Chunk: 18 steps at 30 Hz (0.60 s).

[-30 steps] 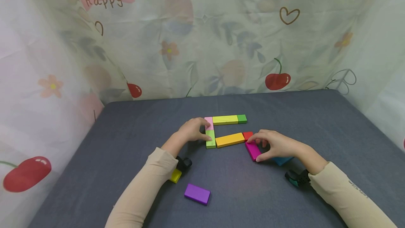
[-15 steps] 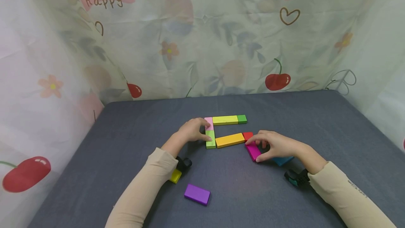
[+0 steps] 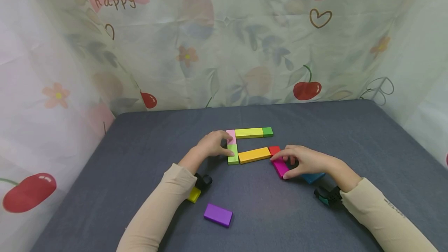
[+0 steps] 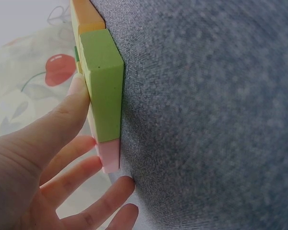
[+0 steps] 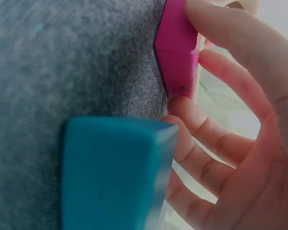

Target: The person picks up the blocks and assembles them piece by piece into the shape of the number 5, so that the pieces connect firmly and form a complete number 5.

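In the head view, my left hand (image 3: 212,143) rests over the left side of a block outline. Its thumb touches the top of a light green block (image 4: 104,91), and its spread fingers lie by a pink block (image 4: 109,155). My right hand (image 3: 304,160) holds a magenta block (image 5: 180,50) on the cloth between thumb and fingers. That block's far end sits at a red block (image 3: 274,150), which continues an orange block (image 3: 254,155) running to the light green one. A yellow block (image 3: 249,133) and a green block (image 3: 267,131) form the far row.
A blue block (image 3: 312,177) lies under the right hand, partly hidden. Nearer are a purple block (image 3: 218,215) and a yellow block (image 3: 194,195) half covered by the left sleeve. Dark cloth (image 3: 168,127) covers the table, with a printed curtain (image 3: 224,49) behind.
My right index fingertip has slid slightly left and nearer along the magenta block's far end. The left hand and the blocks stay in place.
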Motion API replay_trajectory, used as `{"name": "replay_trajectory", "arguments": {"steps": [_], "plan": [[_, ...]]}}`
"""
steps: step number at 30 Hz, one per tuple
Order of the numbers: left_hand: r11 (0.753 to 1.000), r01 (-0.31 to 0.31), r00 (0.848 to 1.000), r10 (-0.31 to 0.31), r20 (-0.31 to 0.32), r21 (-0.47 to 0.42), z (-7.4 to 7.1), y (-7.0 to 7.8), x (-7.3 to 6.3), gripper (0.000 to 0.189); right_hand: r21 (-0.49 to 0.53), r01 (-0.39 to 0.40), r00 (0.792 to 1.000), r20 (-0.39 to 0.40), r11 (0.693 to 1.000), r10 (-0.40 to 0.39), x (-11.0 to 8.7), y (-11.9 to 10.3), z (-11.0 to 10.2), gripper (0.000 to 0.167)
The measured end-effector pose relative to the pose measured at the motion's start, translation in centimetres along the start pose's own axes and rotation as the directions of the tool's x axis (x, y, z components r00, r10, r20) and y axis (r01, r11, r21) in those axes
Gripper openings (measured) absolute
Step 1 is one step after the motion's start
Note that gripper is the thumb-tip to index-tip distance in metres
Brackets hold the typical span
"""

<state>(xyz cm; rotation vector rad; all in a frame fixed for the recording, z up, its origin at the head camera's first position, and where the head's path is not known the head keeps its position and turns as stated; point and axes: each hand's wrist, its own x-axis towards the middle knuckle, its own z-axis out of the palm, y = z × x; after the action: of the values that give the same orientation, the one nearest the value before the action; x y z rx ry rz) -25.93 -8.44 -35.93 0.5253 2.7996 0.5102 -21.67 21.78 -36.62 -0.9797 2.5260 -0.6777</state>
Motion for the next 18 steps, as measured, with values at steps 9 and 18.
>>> {"name": "replay_trajectory", "arguments": {"steps": [9,18], "plan": [[1.000,0.011,1.000,-0.011,0.004,-0.009,-0.03,0.06,-0.06,0.059,-0.002,0.000,1.000,0.014,1.000,0.000,-0.02,-0.09,-0.21,0.052],[1.000,0.013,1.000,-0.013,0.005,-0.002,-0.07,0.10,-0.08,0.059,-0.004,-0.001,1.000,0.013,1.000,0.002,-0.06,-0.03,-0.28,0.052]]}}
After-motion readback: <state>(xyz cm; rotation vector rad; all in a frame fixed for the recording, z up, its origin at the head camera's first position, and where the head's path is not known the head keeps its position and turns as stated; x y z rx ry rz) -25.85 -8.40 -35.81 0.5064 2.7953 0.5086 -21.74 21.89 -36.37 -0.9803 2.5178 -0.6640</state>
